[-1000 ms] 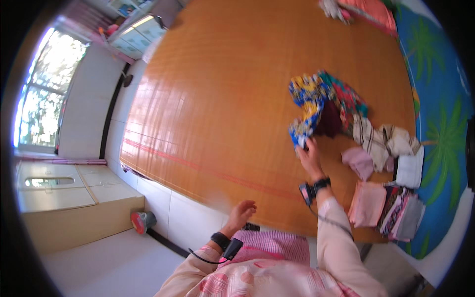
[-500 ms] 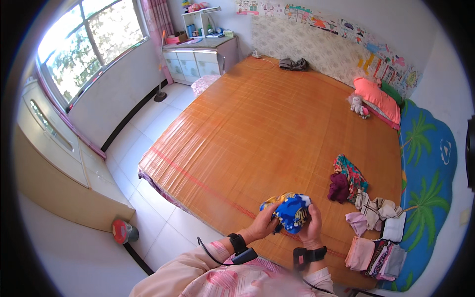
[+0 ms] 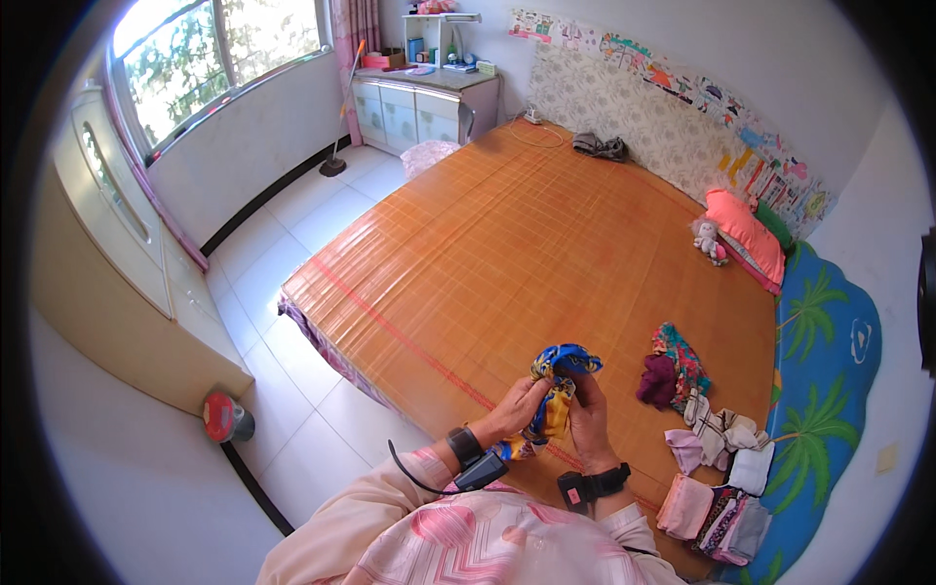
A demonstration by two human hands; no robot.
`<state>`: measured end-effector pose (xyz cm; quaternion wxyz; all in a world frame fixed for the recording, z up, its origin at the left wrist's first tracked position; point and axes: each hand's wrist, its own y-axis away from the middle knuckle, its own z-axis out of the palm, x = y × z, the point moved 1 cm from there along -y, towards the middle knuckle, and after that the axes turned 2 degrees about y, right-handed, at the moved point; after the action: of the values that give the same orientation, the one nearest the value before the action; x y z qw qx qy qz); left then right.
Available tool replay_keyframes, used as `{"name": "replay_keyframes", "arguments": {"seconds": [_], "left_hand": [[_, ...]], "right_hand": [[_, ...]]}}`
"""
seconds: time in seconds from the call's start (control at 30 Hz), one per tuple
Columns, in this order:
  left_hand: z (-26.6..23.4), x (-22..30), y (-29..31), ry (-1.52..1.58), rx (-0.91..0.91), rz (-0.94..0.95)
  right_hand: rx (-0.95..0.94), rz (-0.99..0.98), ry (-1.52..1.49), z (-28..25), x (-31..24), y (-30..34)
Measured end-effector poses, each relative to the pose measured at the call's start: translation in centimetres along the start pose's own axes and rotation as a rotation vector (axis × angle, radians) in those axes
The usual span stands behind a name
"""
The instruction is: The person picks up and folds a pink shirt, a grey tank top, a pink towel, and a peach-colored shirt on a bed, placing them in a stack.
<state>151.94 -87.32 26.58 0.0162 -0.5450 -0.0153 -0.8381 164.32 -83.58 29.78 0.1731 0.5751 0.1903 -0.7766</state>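
Observation:
Over the near edge of the bed I hold a blue and yellow patterned cloth [image 3: 554, 409] between both hands. My left hand [image 3: 517, 406] pinches its left side, thumb on top. My right hand [image 3: 589, 425] grips it from the right, with the fingers partly hidden behind the fabric. The upper part of the cloth is bunched and blue, while a yellow part hangs down between my hands toward my lap. Whether it is a garment or a scarf I cannot tell. A dark band with a small box sits on each wrist.
An orange mat [image 3: 468, 253] covers the bed. To my right lie a maroon and floral cloth pile [image 3: 678, 366], crumpled pale clothes [image 3: 717, 434] and folded clothes [image 3: 717, 512]. A pink pillow [image 3: 746, 234] and doll [image 3: 708, 242] lie far right. A red-lidded bin [image 3: 226, 417] stands on the floor left.
The cloth has gone from a compact bundle to a more opened, hanging shape, turned between my hands. My hands have shifted slightly, and the whole view has swung a little.

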Motion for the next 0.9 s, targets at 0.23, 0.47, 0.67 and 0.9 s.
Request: {"name": "replay_keyframes", "arguments": {"seconds": [0.23, 0.47, 0.67, 0.9], "left_hand": [[0.1, 1.4, 1.0, 0.020, -0.028, -0.095], [-0.9, 1.2, 2.2, -0.096, -0.208, -0.059], [-2.8, 1.8, 2.9, -0.120, -0.174, -0.115], [-5.3, 0.3, 3.3, -0.113, -0.092, -0.080]], "right_hand": [[0.122, 0.107, -0.181, -2.7, -0.2, 0.3], [0.012, 0.219, -0.021, -1.3, 0.2, 1.0], [0.112, 0.225, -0.267, -1.0, 1.2, 1.6], [0.116, 0.298, -0.457, 0.8, 3.0, 2.7]]}}
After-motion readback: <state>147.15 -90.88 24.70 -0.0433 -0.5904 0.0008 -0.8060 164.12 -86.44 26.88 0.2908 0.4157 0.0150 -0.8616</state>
